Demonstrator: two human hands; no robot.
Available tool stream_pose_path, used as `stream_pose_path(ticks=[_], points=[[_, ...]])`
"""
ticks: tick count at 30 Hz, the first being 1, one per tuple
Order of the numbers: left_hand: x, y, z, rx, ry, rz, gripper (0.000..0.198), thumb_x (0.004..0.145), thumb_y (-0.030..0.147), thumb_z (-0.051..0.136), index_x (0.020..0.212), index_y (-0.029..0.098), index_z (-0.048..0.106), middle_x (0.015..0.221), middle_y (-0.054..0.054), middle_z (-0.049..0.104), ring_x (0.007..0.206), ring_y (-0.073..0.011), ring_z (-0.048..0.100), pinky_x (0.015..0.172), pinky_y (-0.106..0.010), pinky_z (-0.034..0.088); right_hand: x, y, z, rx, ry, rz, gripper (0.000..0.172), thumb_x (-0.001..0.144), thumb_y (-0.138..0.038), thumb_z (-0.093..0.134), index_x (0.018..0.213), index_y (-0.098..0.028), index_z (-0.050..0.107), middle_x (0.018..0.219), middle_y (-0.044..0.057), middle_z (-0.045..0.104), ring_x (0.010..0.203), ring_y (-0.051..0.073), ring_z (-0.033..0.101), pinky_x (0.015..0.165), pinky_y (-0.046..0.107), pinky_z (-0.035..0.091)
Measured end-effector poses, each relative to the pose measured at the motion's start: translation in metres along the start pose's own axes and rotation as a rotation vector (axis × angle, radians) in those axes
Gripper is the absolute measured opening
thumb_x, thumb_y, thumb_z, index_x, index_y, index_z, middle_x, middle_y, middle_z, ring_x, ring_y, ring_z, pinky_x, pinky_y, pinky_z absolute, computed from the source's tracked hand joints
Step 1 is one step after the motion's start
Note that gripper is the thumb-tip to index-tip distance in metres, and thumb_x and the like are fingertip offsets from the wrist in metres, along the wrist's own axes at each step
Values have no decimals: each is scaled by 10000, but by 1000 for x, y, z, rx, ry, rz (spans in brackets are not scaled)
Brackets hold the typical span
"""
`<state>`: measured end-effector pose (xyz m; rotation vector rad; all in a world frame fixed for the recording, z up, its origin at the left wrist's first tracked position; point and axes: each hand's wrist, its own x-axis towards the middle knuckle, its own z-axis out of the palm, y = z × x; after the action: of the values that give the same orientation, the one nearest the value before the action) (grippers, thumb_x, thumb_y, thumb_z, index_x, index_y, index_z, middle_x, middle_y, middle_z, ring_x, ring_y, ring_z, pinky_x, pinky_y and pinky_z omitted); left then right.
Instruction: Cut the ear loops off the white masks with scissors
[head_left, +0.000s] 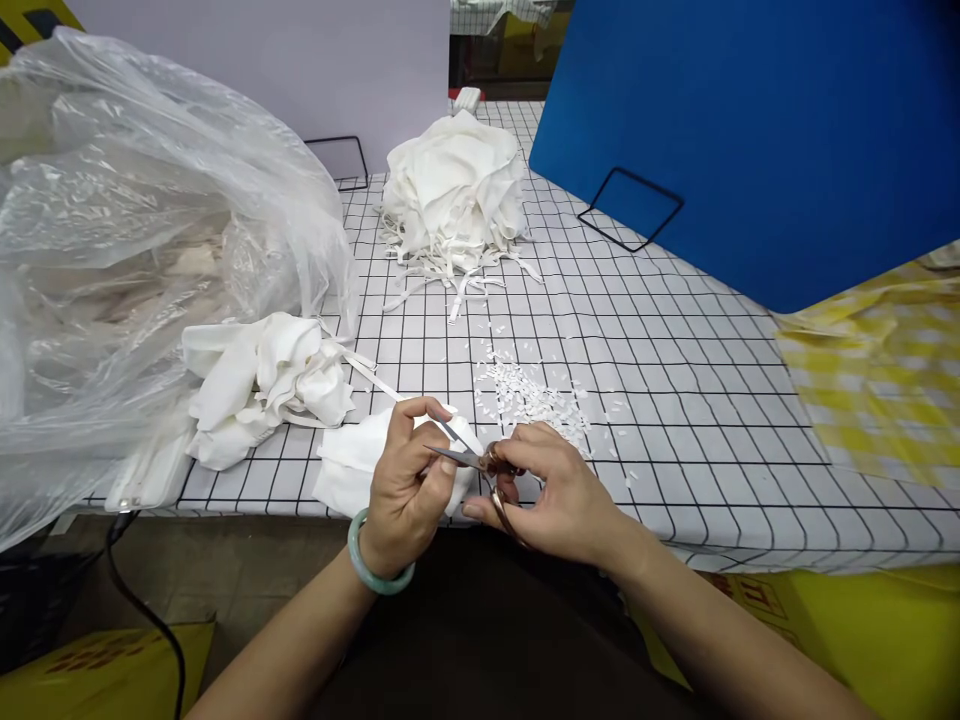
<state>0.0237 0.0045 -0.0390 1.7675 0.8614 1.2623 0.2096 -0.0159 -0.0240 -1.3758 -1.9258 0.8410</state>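
My right hand (562, 490) holds a pair of scissors (469, 457), fingers through the brown handles. The blades are parted and point left toward my left hand (412, 485). That hand, with a pale green bangle on its wrist, is closed, fingertips pinched beside the blades; what it grips is too small to make out. Beneath both hands lies a white cloth piece (345, 465) at the table's front edge. A narrow white strap (371, 375) runs from near a crumpled white cloth heap (277, 375) toward my left hand. Just beyond the scissors, small white clippings (525, 395) are scattered.
A larger stack of white cloth pieces with loose straps (457, 185) stands at the back. A big clear plastic bag (172, 200) fills the left. A blue board (750, 130) leans at the right, beside yellow checked cloth (877, 370). The table has a grid-patterned cover (697, 400).
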Motion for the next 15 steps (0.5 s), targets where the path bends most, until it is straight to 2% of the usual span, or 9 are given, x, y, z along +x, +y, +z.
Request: stream_pose_path(ticks=[9,15], points=[[5,0,5,-26,-34,12,232,1005,184,467,811,199,593,767,-62,553,1112,-238,437,940,-363,414,-5,4,1,-15,37,-10,465,829,-548,728,600,-197,526,542,-25,577,565,126,492,675,309,399],[18,-5,19,-88,-119,55,224,992,144,481,811,202,599,770,-55,562,1113,-223,449,950,-348,422,-19,16,-9,-110,123,43,500,872,-595,663,596,-197,542,550,-8,566,550,125,485,634,292,405]])
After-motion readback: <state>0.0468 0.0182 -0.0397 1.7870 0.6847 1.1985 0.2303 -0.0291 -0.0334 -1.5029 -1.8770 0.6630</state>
